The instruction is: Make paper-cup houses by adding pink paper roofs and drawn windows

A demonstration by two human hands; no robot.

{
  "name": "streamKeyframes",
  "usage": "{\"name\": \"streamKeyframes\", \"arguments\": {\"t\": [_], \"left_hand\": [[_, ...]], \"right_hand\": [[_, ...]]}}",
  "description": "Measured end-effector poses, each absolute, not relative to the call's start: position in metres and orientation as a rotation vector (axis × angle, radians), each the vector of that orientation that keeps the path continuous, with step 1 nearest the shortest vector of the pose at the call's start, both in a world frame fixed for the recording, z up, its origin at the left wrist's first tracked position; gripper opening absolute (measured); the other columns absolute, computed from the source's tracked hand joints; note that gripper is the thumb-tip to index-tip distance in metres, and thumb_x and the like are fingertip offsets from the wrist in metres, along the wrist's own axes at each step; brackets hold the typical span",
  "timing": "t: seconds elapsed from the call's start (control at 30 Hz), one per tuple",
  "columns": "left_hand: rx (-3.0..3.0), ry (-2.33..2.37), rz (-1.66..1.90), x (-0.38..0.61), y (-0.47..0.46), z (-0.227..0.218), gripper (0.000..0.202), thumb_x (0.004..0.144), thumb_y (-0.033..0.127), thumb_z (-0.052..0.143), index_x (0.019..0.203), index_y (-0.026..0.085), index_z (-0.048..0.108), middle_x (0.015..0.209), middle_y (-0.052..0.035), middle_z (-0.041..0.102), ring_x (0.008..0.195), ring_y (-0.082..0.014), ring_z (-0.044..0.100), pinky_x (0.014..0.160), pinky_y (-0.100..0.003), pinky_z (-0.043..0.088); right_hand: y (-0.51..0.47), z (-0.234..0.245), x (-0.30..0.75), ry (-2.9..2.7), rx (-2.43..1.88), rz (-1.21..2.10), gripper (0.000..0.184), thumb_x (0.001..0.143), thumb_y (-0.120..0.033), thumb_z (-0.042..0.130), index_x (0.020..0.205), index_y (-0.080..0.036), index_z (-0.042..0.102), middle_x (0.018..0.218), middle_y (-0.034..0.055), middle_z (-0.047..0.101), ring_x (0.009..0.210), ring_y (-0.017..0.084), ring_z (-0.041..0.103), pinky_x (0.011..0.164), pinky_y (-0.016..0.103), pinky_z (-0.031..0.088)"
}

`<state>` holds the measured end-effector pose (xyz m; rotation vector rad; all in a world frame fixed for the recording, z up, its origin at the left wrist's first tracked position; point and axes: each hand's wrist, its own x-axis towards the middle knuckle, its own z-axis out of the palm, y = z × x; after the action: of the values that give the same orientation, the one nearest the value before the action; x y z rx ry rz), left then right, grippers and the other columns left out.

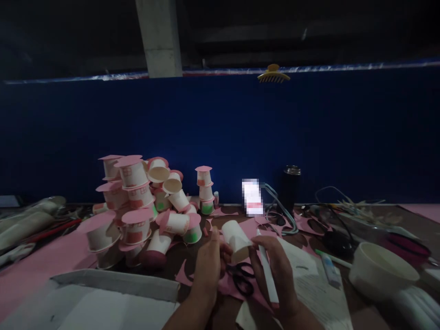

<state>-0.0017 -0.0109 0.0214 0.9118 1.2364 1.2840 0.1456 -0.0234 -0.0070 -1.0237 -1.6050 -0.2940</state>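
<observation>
A plain white paper cup (236,238) is tilted on its side between my hands. My left hand (208,266) is closed around its left side, with the thumb pointing up. My right hand (278,270) grips a white marker-like stick (267,270), and its fingers come close to the cup's rim; whether they touch it I cannot tell. Black-handled scissors (243,277) lie just below the cup, on pink paper scraps (223,282). To the left, decorated paper cups (135,199) with pink paper tops and drawn red windows stand stacked or lie heaped.
An open white box (113,279) sits front left. A lit phone (252,197) and a dark flask (292,188) stand against the blue partition (220,123). At right are a printed sheet (309,279), a glue-like tube (330,270) and a white bowl (378,270).
</observation>
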Motion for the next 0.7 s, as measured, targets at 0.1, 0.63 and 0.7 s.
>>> {"name": "streamKeyframes", "arguments": {"t": [0.1,0.63,0.7], "left_hand": [[0.958,1.249,1.34,-0.001,-0.015,0.026,0.061,0.073,0.071,0.042,0.052,0.016,0.058,0.039,-0.0002,0.05,0.031,-0.0088,0.037,0.033,-0.02,0.026],[0.213,0.581,1.279,0.005,-0.003,0.007,0.019,0.078,0.027,0.066,0.073,0.013,0.054,0.054,0.0039,0.049,0.045,-0.0037,0.048,0.042,-0.011,0.041],[0.342,0.677,1.43,0.004,0.001,0.003,0.021,0.075,0.027,0.069,0.073,0.015,0.052,0.058,0.0038,0.05,0.05,-0.0043,0.049,0.047,-0.013,0.043]], "right_hand": [[-0.021,-0.008,0.149,-1.581,-1.033,-0.314,0.022,0.083,-0.011,0.053,0.101,-0.023,0.05,0.087,0.003,0.058,0.081,0.019,0.057,0.076,0.034,0.047],[-0.027,-0.013,0.13,-1.756,-0.878,-0.127,0.029,0.079,-0.009,0.055,0.103,-0.026,0.052,0.086,0.002,0.062,0.079,0.019,0.06,0.069,0.031,0.05],[-0.03,-0.014,0.132,-1.71,-0.878,-0.042,0.037,0.077,-0.009,0.055,0.109,-0.027,0.05,0.094,0.004,0.062,0.084,0.02,0.061,0.071,0.031,0.052]]}}
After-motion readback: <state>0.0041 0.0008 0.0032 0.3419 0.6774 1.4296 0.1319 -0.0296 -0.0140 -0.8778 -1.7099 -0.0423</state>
